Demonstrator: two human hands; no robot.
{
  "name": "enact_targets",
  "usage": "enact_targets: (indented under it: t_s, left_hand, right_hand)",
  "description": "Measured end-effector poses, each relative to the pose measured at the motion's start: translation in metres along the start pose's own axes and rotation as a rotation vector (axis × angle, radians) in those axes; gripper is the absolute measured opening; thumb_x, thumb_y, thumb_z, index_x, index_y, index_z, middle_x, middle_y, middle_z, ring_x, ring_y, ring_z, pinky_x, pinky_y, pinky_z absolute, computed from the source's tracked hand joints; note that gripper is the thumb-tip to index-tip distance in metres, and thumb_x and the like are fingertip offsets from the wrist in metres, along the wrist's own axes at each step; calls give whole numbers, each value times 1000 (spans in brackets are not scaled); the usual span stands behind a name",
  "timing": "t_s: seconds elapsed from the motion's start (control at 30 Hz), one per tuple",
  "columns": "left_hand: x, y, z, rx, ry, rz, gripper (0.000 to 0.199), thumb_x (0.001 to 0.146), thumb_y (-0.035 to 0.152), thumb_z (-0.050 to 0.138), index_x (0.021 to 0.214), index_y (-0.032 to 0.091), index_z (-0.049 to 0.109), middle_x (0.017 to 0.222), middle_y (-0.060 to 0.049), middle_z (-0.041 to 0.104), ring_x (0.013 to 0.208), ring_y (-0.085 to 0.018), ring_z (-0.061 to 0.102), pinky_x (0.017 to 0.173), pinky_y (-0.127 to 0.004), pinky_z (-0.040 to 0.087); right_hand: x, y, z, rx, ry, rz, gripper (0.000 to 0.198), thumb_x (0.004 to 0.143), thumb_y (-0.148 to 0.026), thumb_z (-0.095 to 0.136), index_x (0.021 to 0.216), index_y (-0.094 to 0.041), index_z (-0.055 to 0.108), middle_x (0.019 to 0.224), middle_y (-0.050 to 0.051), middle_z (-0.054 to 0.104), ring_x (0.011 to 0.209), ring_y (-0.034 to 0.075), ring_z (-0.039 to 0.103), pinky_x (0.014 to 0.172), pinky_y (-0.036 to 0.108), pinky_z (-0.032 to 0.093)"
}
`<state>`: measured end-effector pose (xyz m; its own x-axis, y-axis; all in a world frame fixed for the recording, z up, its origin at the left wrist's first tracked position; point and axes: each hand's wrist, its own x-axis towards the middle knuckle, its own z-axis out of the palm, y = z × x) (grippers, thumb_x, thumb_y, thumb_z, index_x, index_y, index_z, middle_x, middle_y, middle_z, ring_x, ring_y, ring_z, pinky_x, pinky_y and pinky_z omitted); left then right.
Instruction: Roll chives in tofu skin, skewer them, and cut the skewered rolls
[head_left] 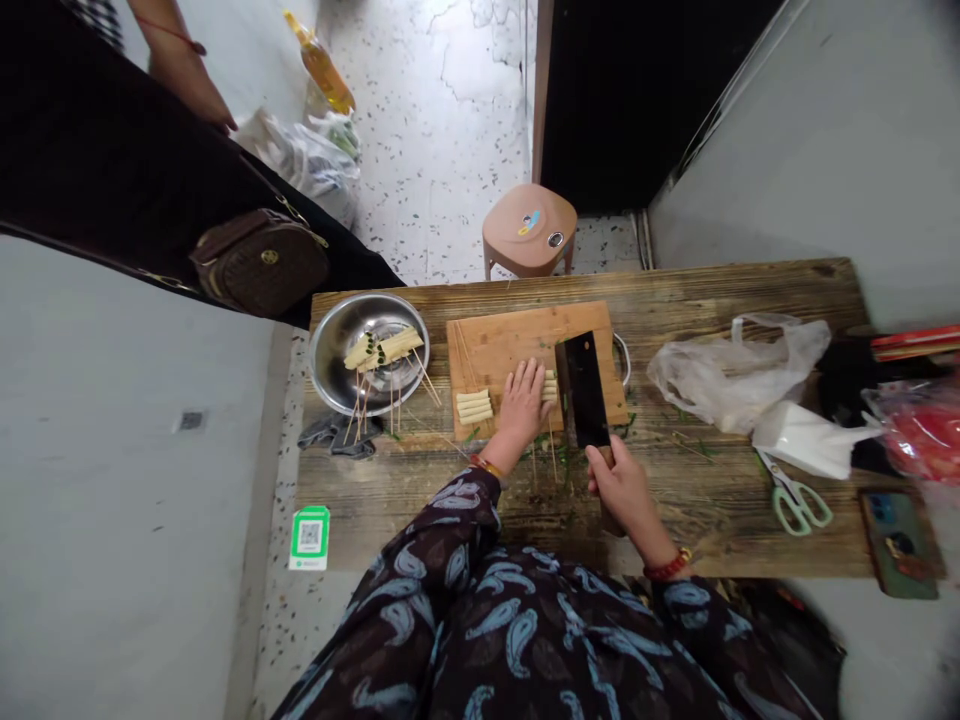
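Note:
My left hand (523, 400) lies flat, fingers stretched out, on a wooden cutting board (510, 335). It partly covers a row of pale rolls (550, 386), with thin skewers sticking out below them. My right hand (621, 487) is closed round the handle of a cleaver (586, 388). The dark blade lies just right of the rolls, over the board; whether it touches them I cannot tell. Another set of pale rolls (473, 407) rests near the board's left front corner, beside my left hand. Loose skewers (466, 352) lie at the board's upper left.
A steel bowl (319, 375) with skewered rolls stands at the left, a dark cloth (341, 436) below it. Rightward lie a plastic bag (712, 375), scissors (793, 497) and a phone (897, 545). A stool (529, 225) stands beyond the table; another person (90, 190) stands at upper left.

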<state>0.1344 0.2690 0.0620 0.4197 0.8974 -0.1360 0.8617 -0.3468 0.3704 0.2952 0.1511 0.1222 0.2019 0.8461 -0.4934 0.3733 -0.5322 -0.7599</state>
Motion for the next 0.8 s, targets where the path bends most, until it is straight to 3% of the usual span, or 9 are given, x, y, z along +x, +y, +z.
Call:
enact_targets:
  t_s: [0.4, 0.8]
  left_hand:
    - [1, -1, 7, -76, 16, -26, 63, 86, 29, 51, 143, 11, 30, 154, -14, 24, 143, -29, 19, 115, -48, 20]
    - [3, -17, 8, -40, -31, 85, 55, 91, 22, 42, 144, 13, 28, 154, -15, 25, 144, -28, 16, 114, -49, 23]
  right_hand:
    - [3, 0, 16, -155, 49, 0, 31, 87, -52, 40, 89, -23, 49, 51, -3, 57, 44, 17, 56, 46, 25, 37]
    - [7, -9, 18, -385, 51, -100, 25, 89, -45, 37, 90, -22, 47, 58, 0, 56, 52, 20, 55, 51, 27, 32]
